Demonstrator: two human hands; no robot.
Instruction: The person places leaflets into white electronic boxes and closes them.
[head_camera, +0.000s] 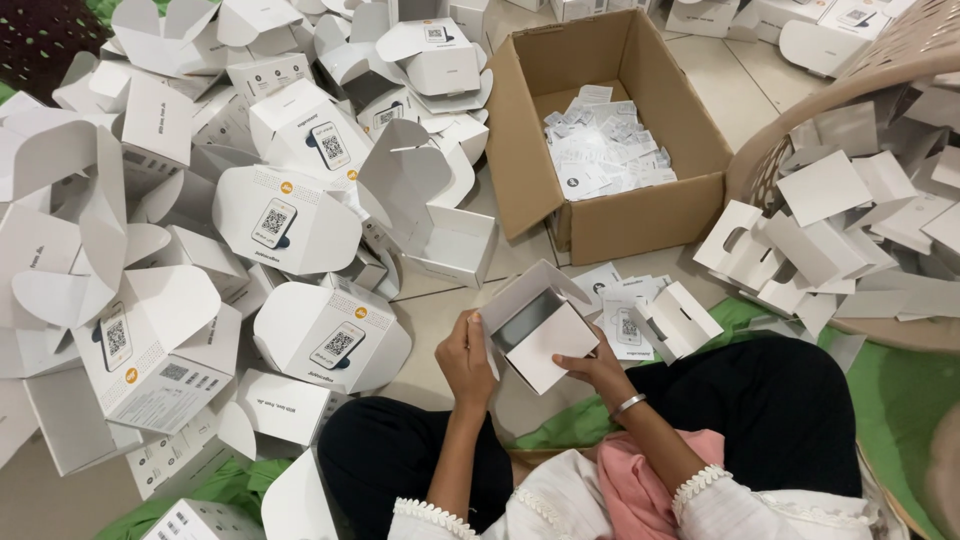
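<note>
Both hands grip one small white folded-card carton (535, 335) over my lap: left hand (465, 362) clasping its near-left side, right hand (597, 368) pinching the near-right corner. Far left, a heap of open white cartons (200, 230) sprawls; far ahead sits a brown corrugated box (610, 130) of leaflets; right, a tan basket (800, 140) of card inserts. Squeezing unevenly could, I judge, crease the carton's open flap.

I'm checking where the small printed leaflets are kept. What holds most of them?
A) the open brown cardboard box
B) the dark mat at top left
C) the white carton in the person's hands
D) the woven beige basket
A: the open brown cardboard box has a heap of small white printed leaflets on its floor; the woven beige basket holds blank card inserts.
</note>
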